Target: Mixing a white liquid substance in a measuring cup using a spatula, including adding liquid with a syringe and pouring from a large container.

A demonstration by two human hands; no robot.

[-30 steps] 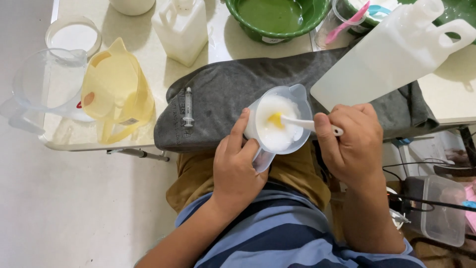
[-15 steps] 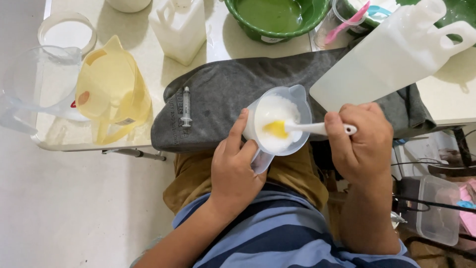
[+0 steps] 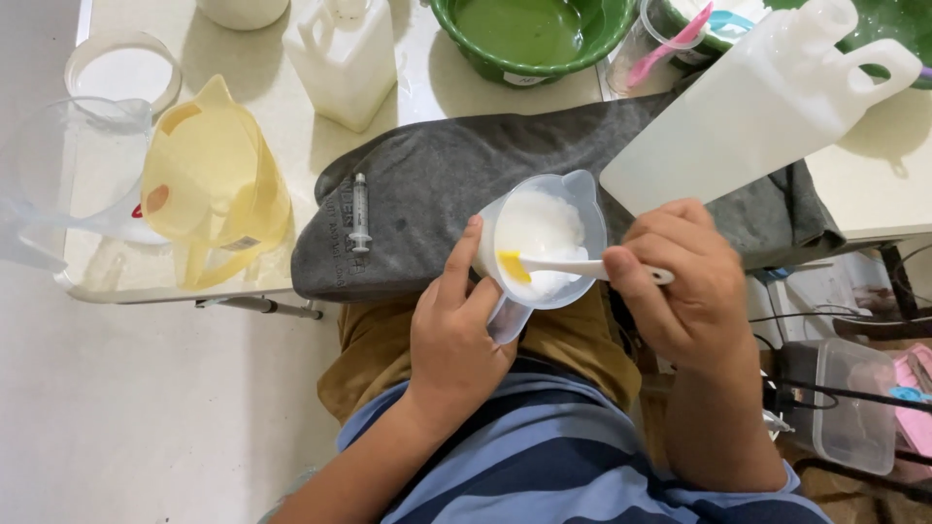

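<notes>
The grey folded cloth [image 3: 466, 184] between the small clear plastic syringe [image 3: 360, 212] and the clear plastic measuring cup of white stuff [image 3: 540, 247] lies bare, giving a hand room there. To the right, the tilted white plastic jug [image 3: 757, 107] overhangs the cloth and blocks that side. On the pale desk [image 3: 262, 107], the yellow plastic pitcher [image 3: 209, 184], white square bottle [image 3: 345, 58] and green bowl [image 3: 529, 34] crowd the far edge.

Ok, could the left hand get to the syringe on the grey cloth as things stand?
Probably yes, but not freely. The syringe lies uncovered on the grey cloth, just left of the left hand, nothing between them. But that hand is gripping the small cup the right hand stirs, so it would have to let go first.
</notes>
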